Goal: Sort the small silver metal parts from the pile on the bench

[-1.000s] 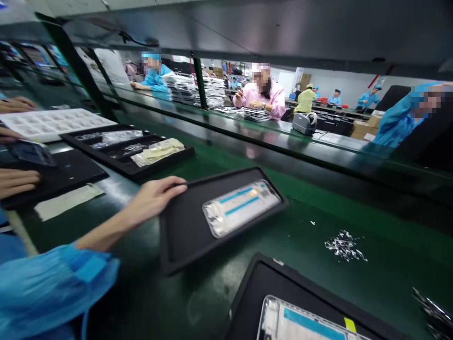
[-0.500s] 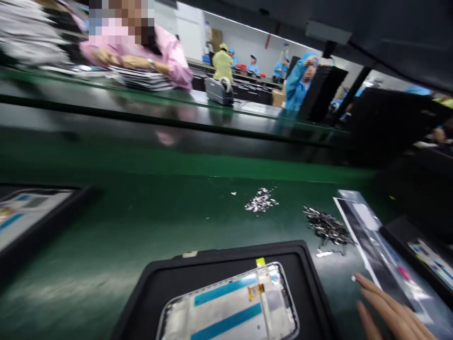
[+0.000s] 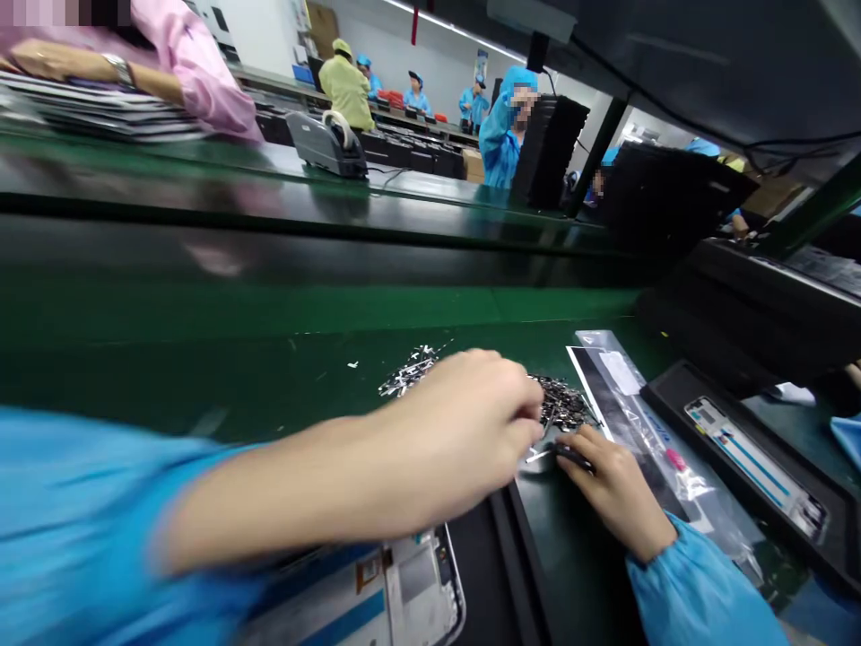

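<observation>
Both hands meet at a heap of small dark metal parts (image 3: 561, 401) on the green table (image 3: 269, 377). The left hand (image 3: 464, 431) pinches with curled fingers just beside the heap, though what it grips is hidden. The right hand (image 3: 609, 480), close beside it, is closed on a thin dark tool (image 3: 571, 456).

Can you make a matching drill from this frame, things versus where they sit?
Things:
1. left hand
2. right hand
3. tape dispenser
4. clear bag

Places:
A. on the far counter
B. right of the dark parts pile
C. reaching over the pile
D. fingertips at the pile's near edge

Pairs: 1-C, 2-D, 3-A, 4-B
</observation>
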{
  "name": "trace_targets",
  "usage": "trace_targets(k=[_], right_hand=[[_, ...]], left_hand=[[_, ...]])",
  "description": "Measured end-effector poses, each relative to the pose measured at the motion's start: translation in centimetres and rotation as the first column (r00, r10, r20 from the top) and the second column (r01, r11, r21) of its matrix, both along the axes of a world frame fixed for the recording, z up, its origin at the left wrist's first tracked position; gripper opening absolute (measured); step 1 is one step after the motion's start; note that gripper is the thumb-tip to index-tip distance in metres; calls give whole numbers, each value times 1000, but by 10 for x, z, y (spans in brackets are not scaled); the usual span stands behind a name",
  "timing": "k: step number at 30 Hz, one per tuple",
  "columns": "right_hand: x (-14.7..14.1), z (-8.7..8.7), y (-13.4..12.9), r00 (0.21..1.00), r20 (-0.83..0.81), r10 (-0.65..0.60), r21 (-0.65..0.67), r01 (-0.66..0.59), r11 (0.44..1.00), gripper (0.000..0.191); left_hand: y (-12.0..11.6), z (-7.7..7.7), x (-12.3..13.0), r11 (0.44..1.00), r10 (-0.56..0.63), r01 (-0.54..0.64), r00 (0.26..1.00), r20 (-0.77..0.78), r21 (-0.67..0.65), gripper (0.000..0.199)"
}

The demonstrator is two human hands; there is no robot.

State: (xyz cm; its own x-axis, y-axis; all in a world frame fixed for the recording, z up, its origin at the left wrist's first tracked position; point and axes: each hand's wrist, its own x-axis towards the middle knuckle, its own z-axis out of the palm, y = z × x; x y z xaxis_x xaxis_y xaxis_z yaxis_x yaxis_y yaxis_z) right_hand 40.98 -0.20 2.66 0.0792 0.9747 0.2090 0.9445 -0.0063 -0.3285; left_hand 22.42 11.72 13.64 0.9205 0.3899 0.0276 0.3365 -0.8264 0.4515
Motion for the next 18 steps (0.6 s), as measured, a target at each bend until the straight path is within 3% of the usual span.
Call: trace_targets(k=[4, 8, 13, 18], right_hand=[[5, 0, 7, 996, -84, 28, -87, -35, 996, 11], [7, -5, 6, 989, -139, 51, -106, -66, 992, 16], [6, -6, 2, 978, -201, 53, -101, -75, 992, 20], [6, 3, -2, 953, -302, 21, -95, -52, 994, 18]], left_hand=[[-2, -38, 59, 994, -103, 108, 978, -181, 15, 10], [-3, -68, 74, 988, -146, 152, 951, -272, 0, 7], [-6, -72, 70, 988, -149, 138, 961, -235, -62, 8], [-2, -69, 61, 969, -85, 55, 989, -119, -240, 13]])
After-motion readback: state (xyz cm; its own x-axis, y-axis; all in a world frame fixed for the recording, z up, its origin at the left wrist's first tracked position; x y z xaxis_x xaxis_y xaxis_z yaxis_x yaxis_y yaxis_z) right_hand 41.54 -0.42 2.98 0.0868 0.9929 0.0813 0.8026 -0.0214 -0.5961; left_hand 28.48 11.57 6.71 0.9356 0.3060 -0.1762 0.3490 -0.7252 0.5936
